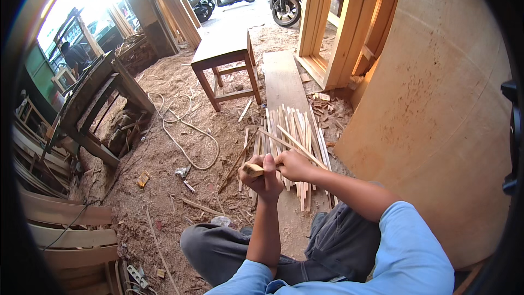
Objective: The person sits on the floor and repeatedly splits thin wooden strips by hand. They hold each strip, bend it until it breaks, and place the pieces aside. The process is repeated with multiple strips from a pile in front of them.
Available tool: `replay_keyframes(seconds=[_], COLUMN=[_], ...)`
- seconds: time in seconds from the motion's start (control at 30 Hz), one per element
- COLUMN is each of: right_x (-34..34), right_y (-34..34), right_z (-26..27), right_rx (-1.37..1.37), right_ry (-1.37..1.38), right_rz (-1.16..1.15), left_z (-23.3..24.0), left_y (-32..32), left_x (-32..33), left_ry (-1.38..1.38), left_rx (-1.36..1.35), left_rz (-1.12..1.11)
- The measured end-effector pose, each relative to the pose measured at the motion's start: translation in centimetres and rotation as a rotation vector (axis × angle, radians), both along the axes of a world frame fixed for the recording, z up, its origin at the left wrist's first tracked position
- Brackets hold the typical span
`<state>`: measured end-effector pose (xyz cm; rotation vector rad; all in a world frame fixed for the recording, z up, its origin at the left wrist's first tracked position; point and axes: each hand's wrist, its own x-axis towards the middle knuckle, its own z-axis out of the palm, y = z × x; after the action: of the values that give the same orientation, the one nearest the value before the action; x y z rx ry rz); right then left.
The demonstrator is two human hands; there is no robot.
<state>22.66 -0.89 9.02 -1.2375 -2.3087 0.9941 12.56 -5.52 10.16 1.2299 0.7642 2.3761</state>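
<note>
My left hand (264,178) is closed around a short piece of wood (254,169), its pale end pointing towards me beside the raised thumb. Just to the right, my right hand (292,164) has its fingers curled close against the left hand; what it grips is hidden by the fingers. Beneath and beyond both hands, a heap of thin wooden strips (292,127) lies on a long wooden board (284,73). Some strips cross the heap at an angle.
A wooden stool (221,51) stands ahead, with a looped cable (184,125) on the shavings-covered floor left of it. A large plywood sheet (434,110) leans at the right, near wooden frames (319,20). A workbench (98,102) stands left; a person (75,55) is farther back.
</note>
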Motion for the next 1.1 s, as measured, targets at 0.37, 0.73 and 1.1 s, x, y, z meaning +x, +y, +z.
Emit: replay_keyframes(seconds=[0.37,0.73,1.1], right_x=[0.2,0.3,0.5], right_y=[-0.3,-0.3,0.1], right_z=[0.4,0.6,0.1], right_rx=[0.096,0.049,0.049], right_ry=[0.004,-0.018,0.013], right_rz=[0.109,0.042,0.04], left_z=[-1.1,-1.5,-0.4], left_y=[0.5,0.7,0.1], left_x=[0.2,-0.1,0.4], left_ry=[0.326,0.177,0.231], left_rx=[-0.166,-0.134,-0.134], left_rz=[0.142,0.132,0.136])
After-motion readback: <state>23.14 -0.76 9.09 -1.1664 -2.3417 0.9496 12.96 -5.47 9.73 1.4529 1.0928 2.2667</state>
